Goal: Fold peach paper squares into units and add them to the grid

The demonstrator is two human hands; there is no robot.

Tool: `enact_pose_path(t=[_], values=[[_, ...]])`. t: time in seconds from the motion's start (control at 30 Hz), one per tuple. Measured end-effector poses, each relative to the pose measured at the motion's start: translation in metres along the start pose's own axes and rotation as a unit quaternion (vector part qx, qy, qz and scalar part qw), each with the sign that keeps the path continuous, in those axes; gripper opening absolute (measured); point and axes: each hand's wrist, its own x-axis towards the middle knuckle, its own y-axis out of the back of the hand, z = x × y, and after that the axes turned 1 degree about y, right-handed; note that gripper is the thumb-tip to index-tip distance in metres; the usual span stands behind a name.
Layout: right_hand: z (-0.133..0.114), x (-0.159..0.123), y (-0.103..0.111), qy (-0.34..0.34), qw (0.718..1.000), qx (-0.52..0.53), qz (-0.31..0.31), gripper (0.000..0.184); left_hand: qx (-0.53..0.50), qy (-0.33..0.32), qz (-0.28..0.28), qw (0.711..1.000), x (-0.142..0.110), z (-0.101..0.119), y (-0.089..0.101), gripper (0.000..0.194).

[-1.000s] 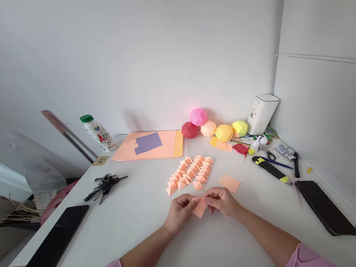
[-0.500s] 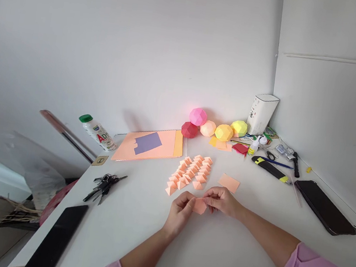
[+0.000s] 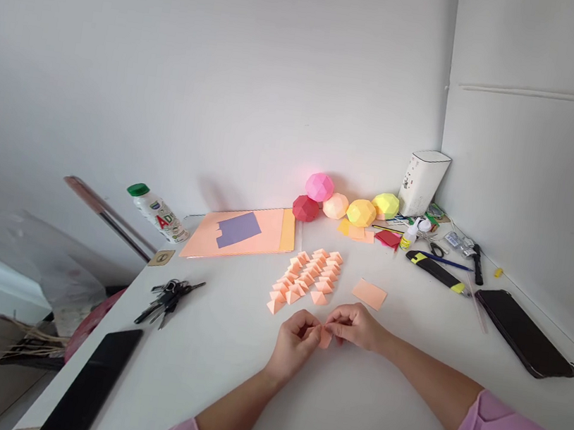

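Peach paper piece (image 3: pixel 326 338) held just above or on the white table (image 3: pixel 357 403), height unclear; left hand (image 3: pixel 296 344) and right hand (image 3: pixel 355 326) both pinching it, fingers closed on its 2 sides. Folded peach units (image 3: pixel 304 279) in rows beyond the left hand. 1 flat peach sheet (image 3: pixel 369 293) near the right hand. 5 faceted balls (image 3: pixel 335 206) towards the wall.

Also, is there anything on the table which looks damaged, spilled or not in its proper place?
The purple paper lies askew on the peach sheet, and its left edge is notched, perhaps simply cut that way. I see no spill. The drink bottle appears tilted, but that may be lens distortion.
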Motion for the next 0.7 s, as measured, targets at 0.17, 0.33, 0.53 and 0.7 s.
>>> enact_pose_path(t=[0.17, 0.33, 0.53, 0.7], values=[[-0.0033, 0.0002, 0.0016, -0.011, 0.999, 0.047, 0.018, 0.027, -0.014, -0.017, 0.047, 0.999, -0.0007, 0.0004, 0.0028, 0.018], [0.0001, 0.0031, 0.0014, -0.003, 0.994, 0.104, 0.039, 0.026, -0.032, -0.041, 0.092, 0.994, -0.0015, 0.0034, 0.0064, 0.018], [-0.0012, 0.0012, -0.001, 0.017, 0.998, 0.053, 0.015, 0.02, -0.016, 0.006, -0.016, 1.0, -0.0008, 0.0038, 0.0002, 0.023], [-0.0014, 0.0009, -0.0031, 0.031, 0.999, 0.014, 0.011, 0.013, 0.025, -0.005, -0.015, 1.0, 0.0, -0.0014, -0.0016, 0.022]])
